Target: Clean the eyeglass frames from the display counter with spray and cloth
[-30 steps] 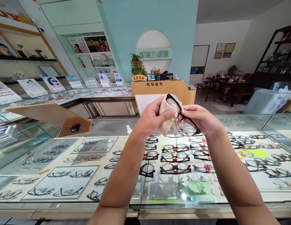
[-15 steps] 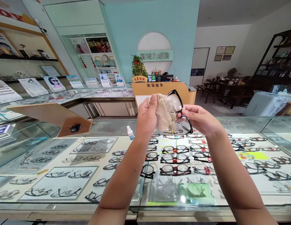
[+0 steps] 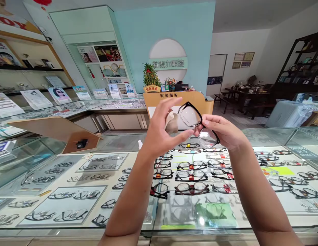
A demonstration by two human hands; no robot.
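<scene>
My right hand [image 3: 224,131] pinches a pair of black-rimmed glasses [image 3: 190,115] near the bridge, holding them tilted above the display counter. Both clear lenses show, one higher on the left and the other lower by my right fingers. To the left of the glasses is my left hand [image 3: 157,135], its thumb and forefinger spread wide. A beige cloth [image 3: 171,123] sits in its palm, kept there by the other fingers, which are mostly hidden. The thumb tip reaches close to the lower edge of the upper lens; whether it touches is unclear.
Below lies a glass display case [image 3: 178,210] with rows of eyeglasses [image 3: 191,175]. A small white bottle [image 3: 140,144] stands partly behind my left arm. At left leans a wooden board [image 3: 56,128]. A cashier counter [image 3: 179,97] stands beyond.
My left thumb and forefinger have opened and come away from the lens. The cloth, spread beside the glasses before, is now bunched in the palm. The glasses have shifted slightly right and down.
</scene>
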